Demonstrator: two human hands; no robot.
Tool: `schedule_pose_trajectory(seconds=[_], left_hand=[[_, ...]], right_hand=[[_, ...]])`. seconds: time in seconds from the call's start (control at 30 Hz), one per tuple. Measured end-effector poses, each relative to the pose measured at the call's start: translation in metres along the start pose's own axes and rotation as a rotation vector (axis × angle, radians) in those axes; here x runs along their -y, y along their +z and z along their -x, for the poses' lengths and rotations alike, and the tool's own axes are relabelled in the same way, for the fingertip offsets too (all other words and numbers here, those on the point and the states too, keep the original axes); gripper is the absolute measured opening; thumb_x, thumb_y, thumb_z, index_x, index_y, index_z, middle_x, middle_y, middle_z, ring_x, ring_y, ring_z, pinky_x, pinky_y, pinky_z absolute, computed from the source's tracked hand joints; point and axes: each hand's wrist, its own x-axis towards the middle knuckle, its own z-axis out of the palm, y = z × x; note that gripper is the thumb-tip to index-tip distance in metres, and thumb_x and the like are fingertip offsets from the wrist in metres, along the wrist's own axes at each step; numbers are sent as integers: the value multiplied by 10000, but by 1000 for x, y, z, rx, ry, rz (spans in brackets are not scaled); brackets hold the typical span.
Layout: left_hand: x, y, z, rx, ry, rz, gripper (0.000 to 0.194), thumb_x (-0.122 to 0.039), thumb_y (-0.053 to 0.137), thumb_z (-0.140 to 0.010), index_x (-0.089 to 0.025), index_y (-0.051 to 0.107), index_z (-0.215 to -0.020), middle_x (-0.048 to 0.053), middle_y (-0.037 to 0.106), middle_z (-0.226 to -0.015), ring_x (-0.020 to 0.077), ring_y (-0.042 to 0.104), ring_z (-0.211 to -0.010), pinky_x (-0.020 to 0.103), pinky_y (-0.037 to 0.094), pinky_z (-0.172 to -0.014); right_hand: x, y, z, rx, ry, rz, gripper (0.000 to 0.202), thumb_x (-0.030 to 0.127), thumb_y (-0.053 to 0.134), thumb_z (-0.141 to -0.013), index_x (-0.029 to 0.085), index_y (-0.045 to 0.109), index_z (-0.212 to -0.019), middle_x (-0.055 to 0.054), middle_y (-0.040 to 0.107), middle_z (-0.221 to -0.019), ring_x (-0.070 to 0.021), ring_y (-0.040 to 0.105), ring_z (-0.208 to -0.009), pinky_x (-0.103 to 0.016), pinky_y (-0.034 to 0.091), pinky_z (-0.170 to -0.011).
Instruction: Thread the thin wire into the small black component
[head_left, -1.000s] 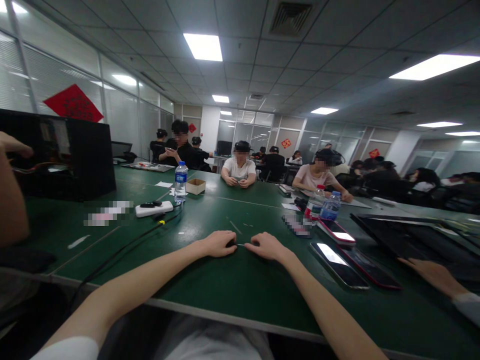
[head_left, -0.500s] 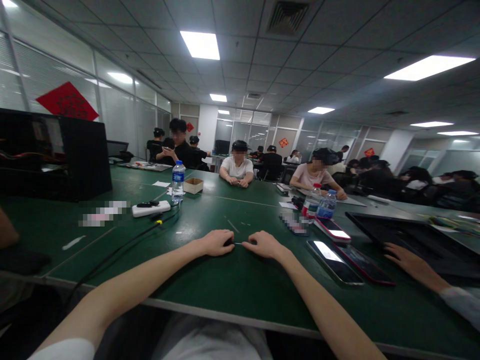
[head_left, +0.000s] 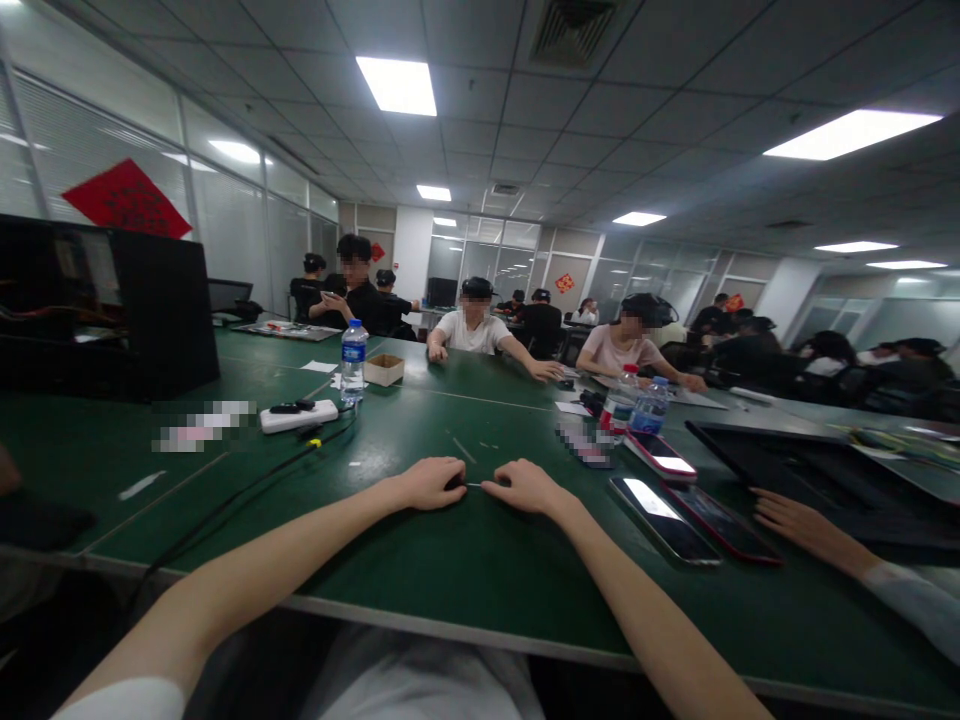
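Both of my hands rest on the green table (head_left: 420,560), facing each other a short gap apart. A thin, pale, stick-like item (head_left: 473,486) spans the gap between the fingertips. My left hand (head_left: 436,484) pinches its left end, the fingers curled. At its right end is my right hand (head_left: 523,487), thumb and fingers also drawn together on it. What exactly the item is, I cannot make out; its ends are hidden by the fingertips.
Phones (head_left: 664,520), bottles (head_left: 619,403) and a black tray-like panel (head_left: 817,485) lie right, with another person's hand (head_left: 814,530) at the panel. Left are a power strip (head_left: 298,416), a cable, a bottle (head_left: 353,362), a small box (head_left: 384,370) and a black case (head_left: 169,310).
The person across the table has spread both arms outward from the middle. The hand at right has shifted slightly left in view. My hands hold almost the same pose.
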Motion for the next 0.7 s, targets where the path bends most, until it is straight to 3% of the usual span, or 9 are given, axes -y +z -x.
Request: schedule_pose_trajectory(seconds=[0.7], left_hand=[[0, -2, 1, 9, 2, 22, 219, -384, 480, -875, -201, 530, -984, 56, 617, -962, 206, 590, -874, 302, 438, -758]], right_hand=[[-3, 1, 1, 37, 19, -53, 632, 705, 332, -845, 189, 698, -842, -73, 684, -832, -186, 603, -736, -242, 413, -634]])
